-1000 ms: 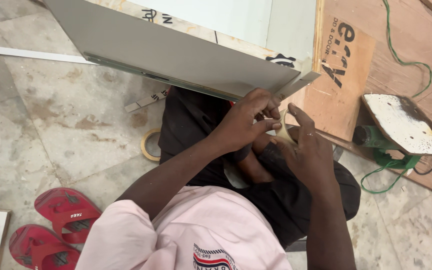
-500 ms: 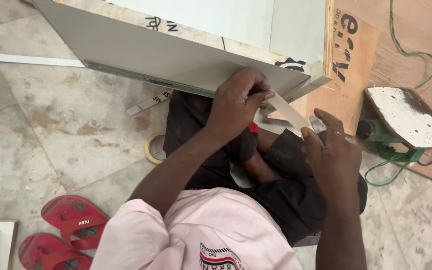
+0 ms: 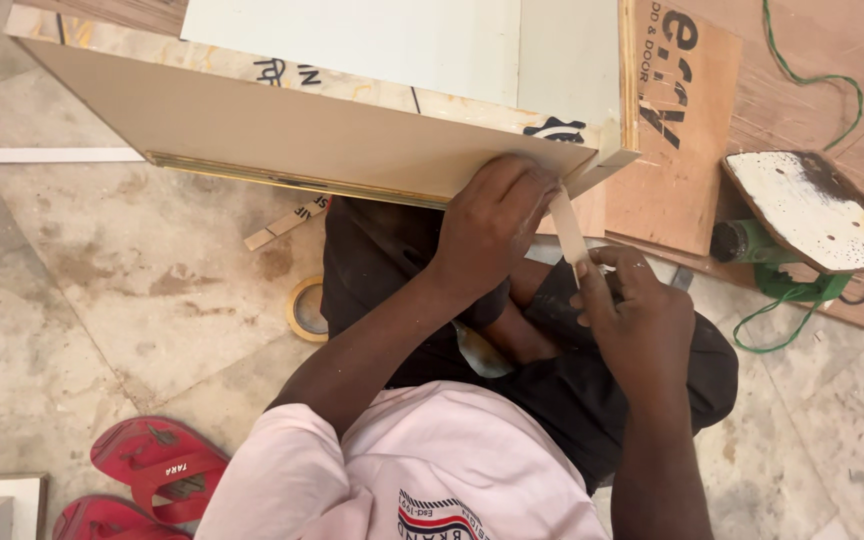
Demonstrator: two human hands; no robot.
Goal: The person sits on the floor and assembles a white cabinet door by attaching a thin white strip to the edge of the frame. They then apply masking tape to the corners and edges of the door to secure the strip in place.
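Since the earlier frame, both hands have closed in on the panel's corner, and the pale strip that stood loose between them now runs taut from one hand to the other.

Left hand point(image 3: 497, 225) is pressed against the lower right corner of the cream laminated panel point(image 3: 302, 130), fingers curled shut over the upper end of the thin edge strip point(image 3: 569, 232). Right hand point(image 3: 642, 320) sits just below, thumb and fingers pinched on the strip's lower end. The strip slants down from the panel edge to the right hand, over the person's lap.

Risk, as a judgement: the strip looks thin and is held bent; a hard pull could snap it or lift it off the edge. The panel seems to rest tilted on the knees and could slide.

No containers in view holding anything. Nearby on the stone floor point(image 3: 102, 290): a tape roll point(image 3: 304, 310), red sandals point(image 3: 152, 470), a green power tool point(image 3: 762, 250) beside a paint-stained board point(image 3: 817, 210), green cable point(image 3: 812, 75) over plywood sheet point(image 3: 682, 130).
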